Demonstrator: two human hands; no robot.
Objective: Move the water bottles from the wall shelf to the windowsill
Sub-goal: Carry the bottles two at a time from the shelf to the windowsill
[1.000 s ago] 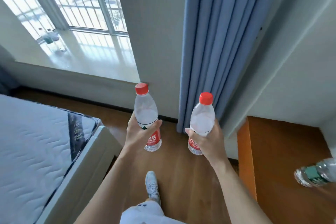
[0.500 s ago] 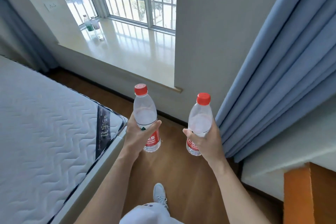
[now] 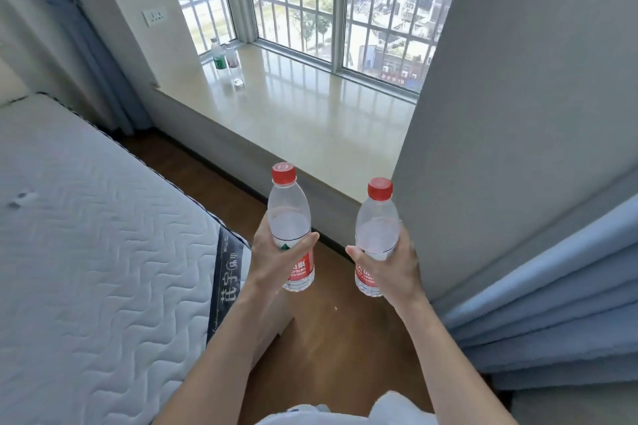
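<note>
My left hand (image 3: 274, 257) grips a clear water bottle (image 3: 288, 217) with a red cap and red label, held upright. My right hand (image 3: 393, 262) grips a second red-capped bottle (image 3: 376, 228), also upright. Both bottles hang over the wooden floor, just short of the front edge of the cream windowsill (image 3: 310, 114). Two more bottles (image 3: 224, 57) stand at the sill's far left corner by the window. The wall shelf is out of view.
A white quilted mattress (image 3: 86, 252) fills the left side, its corner close to my left forearm. A grey wall (image 3: 500, 114) stands to the right of the sill, with a blue curtain (image 3: 552, 304) below it. Barred window panes (image 3: 310, 10) back the sill.
The view has swung left and closer to the window, so the sill now lies straight ahead. The orange shelf has left the view. Both hands still hold their bottles in the same way.
</note>
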